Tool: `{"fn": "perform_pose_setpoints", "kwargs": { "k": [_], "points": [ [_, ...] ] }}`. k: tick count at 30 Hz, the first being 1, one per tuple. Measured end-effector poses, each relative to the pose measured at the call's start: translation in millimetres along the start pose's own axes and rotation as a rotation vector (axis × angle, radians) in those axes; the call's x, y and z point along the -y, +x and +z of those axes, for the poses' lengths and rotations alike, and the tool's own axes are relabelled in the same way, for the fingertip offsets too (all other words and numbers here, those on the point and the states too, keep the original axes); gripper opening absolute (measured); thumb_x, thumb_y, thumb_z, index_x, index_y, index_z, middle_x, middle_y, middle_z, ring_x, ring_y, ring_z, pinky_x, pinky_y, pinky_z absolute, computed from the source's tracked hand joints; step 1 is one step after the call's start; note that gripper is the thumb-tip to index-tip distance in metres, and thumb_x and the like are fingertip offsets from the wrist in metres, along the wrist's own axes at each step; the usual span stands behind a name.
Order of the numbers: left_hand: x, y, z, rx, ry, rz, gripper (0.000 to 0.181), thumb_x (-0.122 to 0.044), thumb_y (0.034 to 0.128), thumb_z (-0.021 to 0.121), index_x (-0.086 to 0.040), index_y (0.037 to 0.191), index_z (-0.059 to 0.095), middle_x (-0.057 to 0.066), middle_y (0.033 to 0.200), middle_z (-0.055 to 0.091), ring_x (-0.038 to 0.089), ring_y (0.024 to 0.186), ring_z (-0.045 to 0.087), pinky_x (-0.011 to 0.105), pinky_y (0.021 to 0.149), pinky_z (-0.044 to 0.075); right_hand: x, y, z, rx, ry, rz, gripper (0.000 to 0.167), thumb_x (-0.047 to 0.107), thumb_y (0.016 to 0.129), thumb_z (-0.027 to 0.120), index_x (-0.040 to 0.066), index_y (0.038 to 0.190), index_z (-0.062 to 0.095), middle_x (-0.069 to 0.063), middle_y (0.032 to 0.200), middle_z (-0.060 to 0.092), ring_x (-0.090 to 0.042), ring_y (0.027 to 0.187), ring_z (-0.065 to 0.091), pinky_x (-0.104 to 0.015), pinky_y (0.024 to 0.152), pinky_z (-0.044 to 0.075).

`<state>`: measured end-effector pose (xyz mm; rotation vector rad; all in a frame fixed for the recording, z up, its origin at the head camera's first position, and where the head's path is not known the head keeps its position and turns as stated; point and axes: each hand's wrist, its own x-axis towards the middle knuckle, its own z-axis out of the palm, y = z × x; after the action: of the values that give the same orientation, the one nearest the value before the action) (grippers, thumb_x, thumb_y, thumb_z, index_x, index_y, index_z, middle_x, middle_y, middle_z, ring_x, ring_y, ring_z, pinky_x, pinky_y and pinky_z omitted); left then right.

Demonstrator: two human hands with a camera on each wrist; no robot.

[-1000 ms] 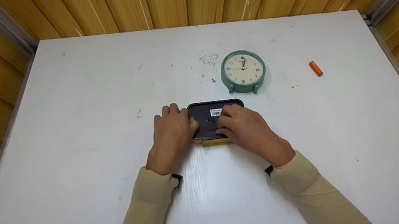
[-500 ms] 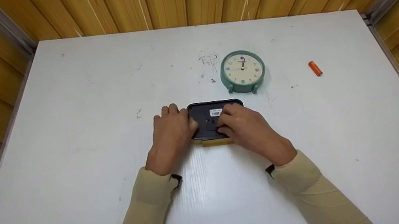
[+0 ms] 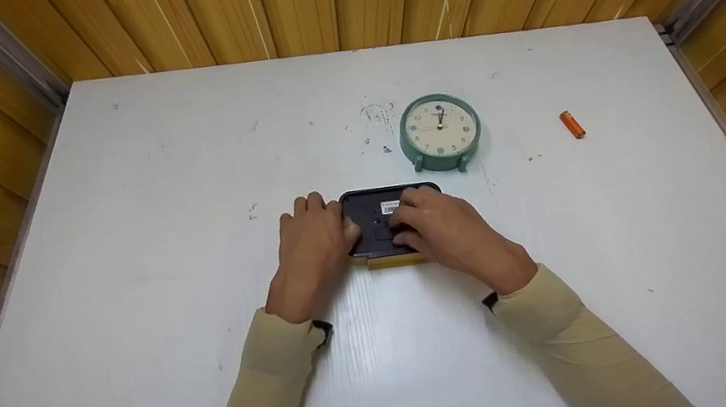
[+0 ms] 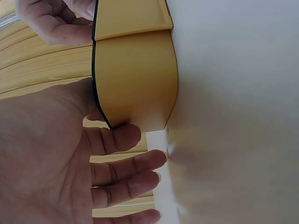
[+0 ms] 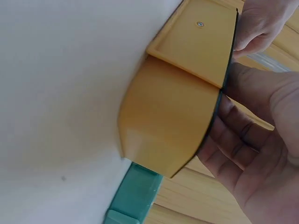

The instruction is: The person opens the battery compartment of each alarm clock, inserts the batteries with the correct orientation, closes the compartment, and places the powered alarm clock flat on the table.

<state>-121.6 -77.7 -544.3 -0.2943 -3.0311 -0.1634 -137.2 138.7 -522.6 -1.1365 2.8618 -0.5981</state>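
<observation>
A yellow box-shaped device [image 4: 135,81] with a black back panel [image 3: 360,205] lies back-up on the white table. The panel bears a white barcode label [image 3: 390,207] and small dark fittings. My left hand [image 3: 314,240] grips the device's left end, thumb on the black back and index finger against the yellow side; the other fingers spread past it. Over the right half of the back, my right hand [image 3: 450,226] bends its fingers and thumb onto the panel. In the right wrist view its fingertips are hidden behind the black rim, so whether they pinch anything cannot be told.
A round green alarm clock [image 3: 440,133] lies face up just beyond the device. Farther right is an orange battery [image 3: 572,124]. Wooden-slat walls [image 3: 302,2] stand behind the table and at both sides.
Both hands stay at the device, with only a slight shift of the right fingers on the back. The whole head view has drifted slightly; the clock and battery lie as before.
</observation>
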Motion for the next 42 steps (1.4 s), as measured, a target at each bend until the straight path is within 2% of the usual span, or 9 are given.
{"fn": "perform_pose_setpoints", "kwargs": {
  "k": [5,10,16,24,33,42],
  "points": [
    [1.5,-0.7,0.8,0.032,-0.028,-0.02,0.033,-0.03,0.1075,0.058,-0.001,0.104,0.073,0.015,0.097,0.06,0.032,0.093,0.058,0.048,0.078,0.054,2.1,7.3,-6.6,0.091,-0.03,-0.014,0.015,0.015,0.095,0.082,0.007,0.107,0.076,-0.008,0.103,0.06,-0.026,0.101,0.059,-0.044,0.087,0.055],
    [1.3,-1.0,0.4,0.058,-0.024,-0.015,0.033,-0.029,0.108,0.057,-0.001,0.108,0.073,0.015,0.099,0.06,0.032,0.096,0.058,0.049,0.08,0.055,3.1,10.9,-9.3,0.139,-0.035,-0.03,0.014,0.014,0.096,0.081,0.006,0.106,0.075,-0.009,0.103,0.06,-0.027,0.099,0.059,-0.044,0.087,0.055],
    [1.5,-2.0,0.7,0.054,-0.028,-0.025,0.033,-0.029,0.1079,0.056,0.0,0.108,0.073,0.016,0.099,0.06,0.033,0.097,0.058,0.05,0.08,0.054,3.0,14.9,-10.2,0.169,-0.033,-0.043,0.012,0.013,0.097,0.079,0.005,0.104,0.075,-0.01,0.104,0.062,-0.027,0.098,0.059,-0.044,0.09,0.053],
    [2.0,-4.5,3.6,-0.039,-0.013,-0.003,0.027,-0.024,0.1049,0.06,0.0,0.098,0.073,0.015,0.091,0.059,0.032,0.09,0.058,0.048,0.073,0.054,3.4,18.9,-10.3,0.189,-0.069,-0.069,0.01,0.013,0.097,0.079,0.005,0.103,0.075,-0.01,0.102,0.063,-0.027,0.096,0.062,-0.044,0.09,0.054],
    [1.0,-3.3,2.5,-0.029,-0.031,-0.011,0.031,-0.027,0.1062,0.059,0.0,0.101,0.074,0.015,0.093,0.06,0.033,0.091,0.059,0.049,0.075,0.055,1.1,21.6,-13.6,0.237,-0.04,-0.053,0.011,0.013,0.098,0.078,0.005,0.105,0.075,-0.01,0.106,0.064,-0.027,0.098,0.061,-0.043,0.092,0.053],
    [-1.2,-0.1,-0.6,0.018,-0.048,-0.019,0.037,-0.033,0.1083,0.057,0.0,0.106,0.073,0.016,0.098,0.06,0.033,0.097,0.058,0.051,0.081,0.054,1.0,22.7,-17.2,0.246,-0.039,-0.031,0.014,0.016,0.098,0.079,0.005,0.105,0.075,-0.01,0.105,0.064,-0.027,0.097,0.061,-0.044,0.092,0.053]
  ]
}}
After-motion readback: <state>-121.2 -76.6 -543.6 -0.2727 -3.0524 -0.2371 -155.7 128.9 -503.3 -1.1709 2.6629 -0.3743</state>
